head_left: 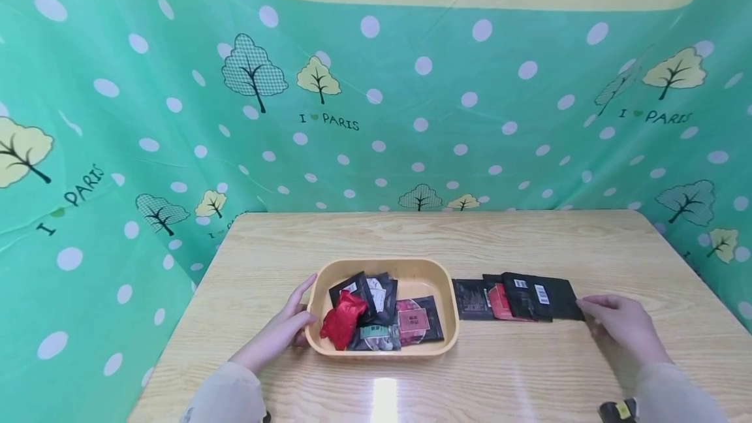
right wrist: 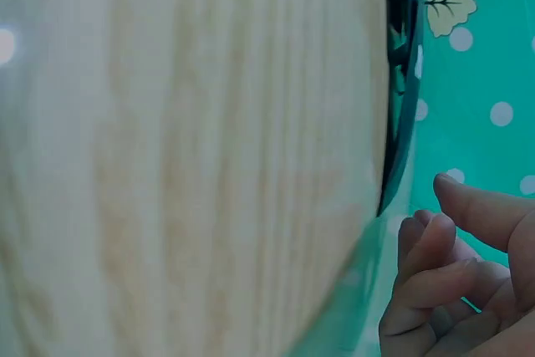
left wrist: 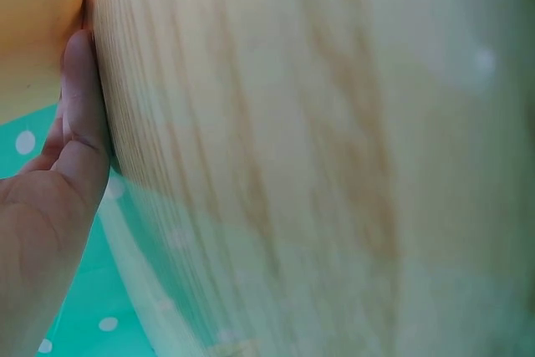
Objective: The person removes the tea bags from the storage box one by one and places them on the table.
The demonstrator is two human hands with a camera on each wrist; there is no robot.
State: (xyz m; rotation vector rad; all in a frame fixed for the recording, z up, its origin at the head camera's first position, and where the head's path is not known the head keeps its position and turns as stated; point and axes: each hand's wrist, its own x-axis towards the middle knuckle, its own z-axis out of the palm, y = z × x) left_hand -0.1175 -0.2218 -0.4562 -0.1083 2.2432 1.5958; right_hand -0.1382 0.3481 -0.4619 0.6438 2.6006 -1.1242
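"Is the right hand (head_left: pixel 625 326) actually gripping anything?"

"I'd say not. Its fingers are loosely bent, with a gap between them and nothing in it. The tips are right by the outer edge of the end black packet (head_left: pixel 565 299); whether they touch it, I can't tell from here."

"And the left hand (head_left: pixel 282 327)?"

"That one's laid against the left end of the yellow plastic tray (head_left: pixel 416 284), fingers fairly straight, touching the wall rather than clamped on it. Steadying it, I'd guess."

"So which step is this?"

"Arranging the flat packets beside the tray, by my reading, with the right hand tending the far end of the row. If the next move is a pick-up, it calls for a fingertip under that thin edge and a pinch on one packet only, since they overlap."

"What's further along the row?"

"A barcoded black packet (head_left: pixel 529 305), lying partly over a red-labelled packet (head_left: pixel 499 302), then a dark packet (head_left: pixel 472 300) just beside the tray's right end."

"And inside?"

"A crumpled red packet (head_left: pixel 343 320) at the left, a white-labelled black packet (head_left: pixel 385 299) behind, a green-labelled packet (head_left: pixel 375 338) in front, a pink-labelled packet (head_left: pixel 414 322) to the right. Beyond the wood-grain table (head_left: pixel 446 390) hangs a green polka-dot curtain (head_left: pixel 423 142)."
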